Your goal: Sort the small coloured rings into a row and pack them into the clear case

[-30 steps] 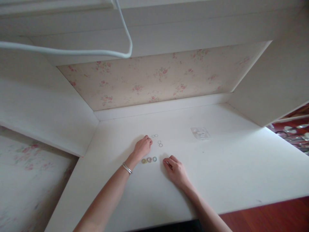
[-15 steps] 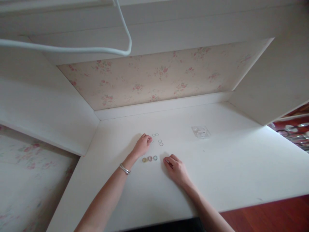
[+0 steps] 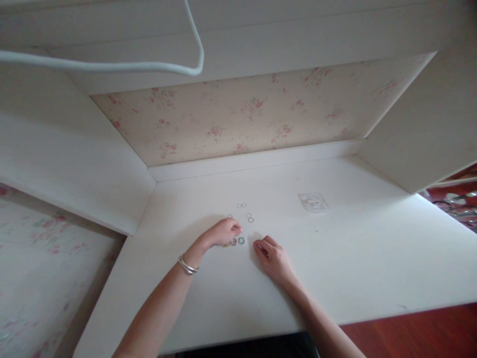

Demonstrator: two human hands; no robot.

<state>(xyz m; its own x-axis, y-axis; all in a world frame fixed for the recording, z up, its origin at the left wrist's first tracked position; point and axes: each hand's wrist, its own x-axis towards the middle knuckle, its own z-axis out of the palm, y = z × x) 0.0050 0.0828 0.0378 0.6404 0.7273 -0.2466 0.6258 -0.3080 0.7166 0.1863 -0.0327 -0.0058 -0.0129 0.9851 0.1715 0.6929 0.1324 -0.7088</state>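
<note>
My left hand (image 3: 223,232), with silver bangles at the wrist, hovers over a row of small coloured rings. Its fingertips are pinched together, and whatever they hold is too small to make out. Beneath it the yellow ring (image 3: 226,245) and pink ring (image 3: 234,242) are partly covered, while the bluish ring (image 3: 241,240) shows fully. Thin rings lie behind in two touching pairs, a back pair (image 3: 242,205) and a nearer pair (image 3: 250,218). Another thin ring (image 3: 229,216) peeks out past my knuckles. To the right my right hand (image 3: 274,258) rests on the tabletop, fingers curled, their inside hidden.
A clear, shallow plastic box (image 3: 313,202) lies on the white tabletop (image 3: 372,238) to the right. White panels and a floral-papered wall (image 3: 257,117) enclose the back and sides. A white bent tube (image 3: 130,66) crosses the upper left.
My left hand has moved toward me and slightly right, from beside the thin rings to over the coloured ones. My right hand keeps its place. The view has shifted slightly.
</note>
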